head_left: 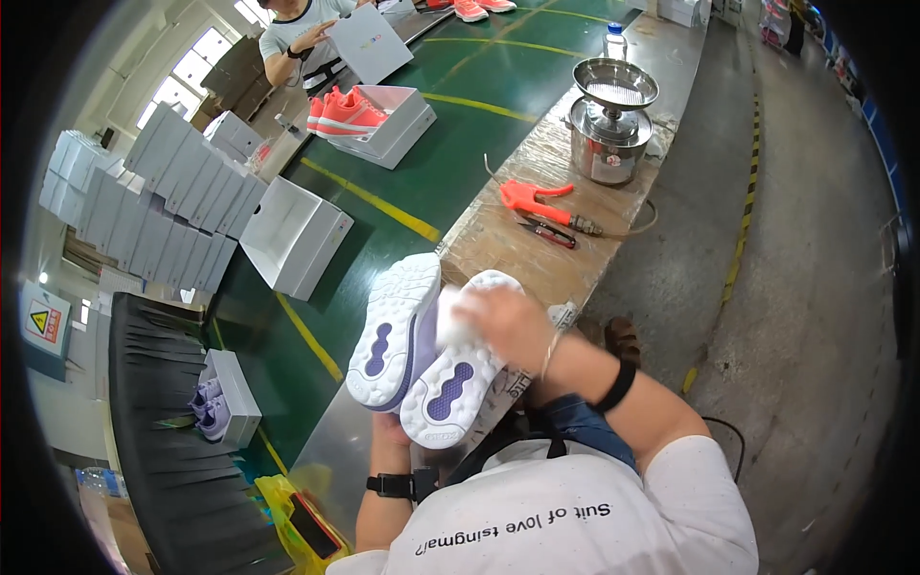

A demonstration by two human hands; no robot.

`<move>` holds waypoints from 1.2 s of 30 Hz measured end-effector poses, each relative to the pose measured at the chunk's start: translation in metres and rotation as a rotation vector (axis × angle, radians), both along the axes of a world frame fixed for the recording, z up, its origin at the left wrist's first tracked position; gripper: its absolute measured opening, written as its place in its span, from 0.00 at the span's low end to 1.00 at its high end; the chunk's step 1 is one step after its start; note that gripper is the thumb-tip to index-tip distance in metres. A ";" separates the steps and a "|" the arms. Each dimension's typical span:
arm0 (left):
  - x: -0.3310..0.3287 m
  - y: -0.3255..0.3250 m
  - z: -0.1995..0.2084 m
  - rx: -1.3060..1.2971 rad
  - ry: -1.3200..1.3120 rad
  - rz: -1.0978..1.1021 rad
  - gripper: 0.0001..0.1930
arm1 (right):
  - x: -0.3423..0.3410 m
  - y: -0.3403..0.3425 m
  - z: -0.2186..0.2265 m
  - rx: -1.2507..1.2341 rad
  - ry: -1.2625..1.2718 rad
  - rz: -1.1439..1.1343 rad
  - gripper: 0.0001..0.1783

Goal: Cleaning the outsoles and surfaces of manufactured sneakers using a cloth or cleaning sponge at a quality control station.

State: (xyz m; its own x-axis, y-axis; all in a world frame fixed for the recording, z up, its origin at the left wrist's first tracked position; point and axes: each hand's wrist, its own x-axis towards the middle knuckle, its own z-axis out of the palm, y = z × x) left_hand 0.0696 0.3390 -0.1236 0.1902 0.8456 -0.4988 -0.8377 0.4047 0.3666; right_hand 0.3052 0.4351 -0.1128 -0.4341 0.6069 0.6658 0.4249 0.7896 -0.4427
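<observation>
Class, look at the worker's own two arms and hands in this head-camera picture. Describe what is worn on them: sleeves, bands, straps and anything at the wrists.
Both hands are bare, no gloves. The left hand has a black watch with a black strap at its wrist. The right hand has a thin light bracelet at the wrist and a plain black band further up the forearm. The white short sleeve of a T-shirt ends above the right elbow.

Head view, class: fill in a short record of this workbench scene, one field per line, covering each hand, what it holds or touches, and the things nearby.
Left hand: grips the pair of white shoes from below, purple-patterned soles up
Right hand: presses a white cloth on the soles
Bench: orange air gun, small snips, steel pot with funnel
Green belt: open white box, boxed coral shoes
Other person: holds a box lid
</observation>
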 end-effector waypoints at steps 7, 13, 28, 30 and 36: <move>0.002 -0.015 -0.006 0.112 0.115 -0.020 0.23 | -0.006 0.052 0.004 -0.252 -0.360 -0.078 0.20; 0.013 -0.026 0.003 0.165 0.237 -0.010 0.23 | 0.028 0.045 -0.027 -0.202 -0.093 -0.099 0.24; 0.004 0.006 -0.012 -0.116 -0.083 0.255 0.18 | 0.031 -0.010 0.008 -0.055 -0.021 -0.130 0.22; 0.006 0.004 -0.007 -0.073 -0.177 0.232 0.18 | 0.020 -0.013 0.030 -0.078 -0.051 -0.021 0.22; -0.002 -0.003 -0.007 0.173 -0.149 0.089 0.17 | -0.036 -0.065 0.058 0.143 -0.168 0.457 0.26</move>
